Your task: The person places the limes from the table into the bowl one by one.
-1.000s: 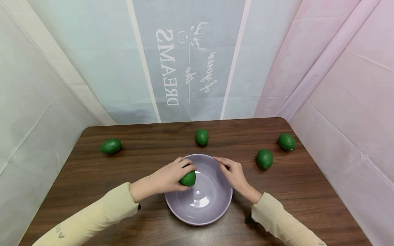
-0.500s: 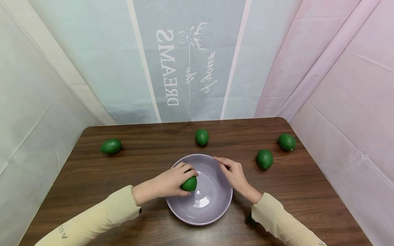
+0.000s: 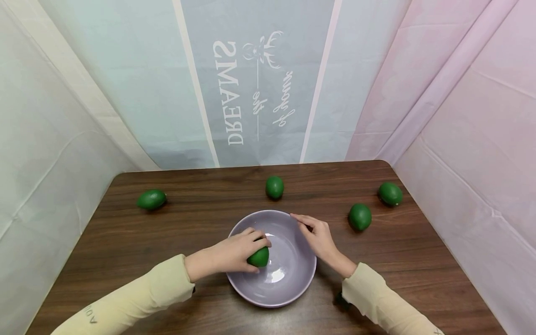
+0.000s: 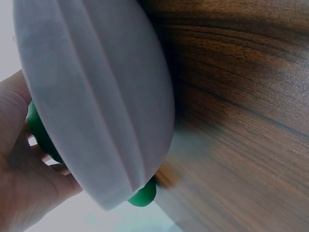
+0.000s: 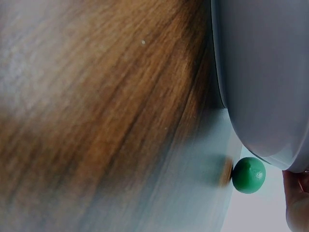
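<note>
My left hand grips a green lime over the inside of a lilac bowl, fingers over its top and thumb at its near side. Whether the lime touches the bowl's bottom cannot be told. In the left wrist view the bowl's outer wall hides much of the held lime. At the far right of the bowl, my right hand holds the rim with its fingers and thumb. Only a little of that hand shows in the right wrist view.
Several more limes lie on the dark wood table: one at far left, one behind the bowl, and two at right, a nearer lime and a farther lime. Pale cloth walls stand around the table's back and sides.
My left hand has moved slightly right and nearer to me, lowering the lime further into the bowl. The right hand, bowl and other limes stay where they were.
</note>
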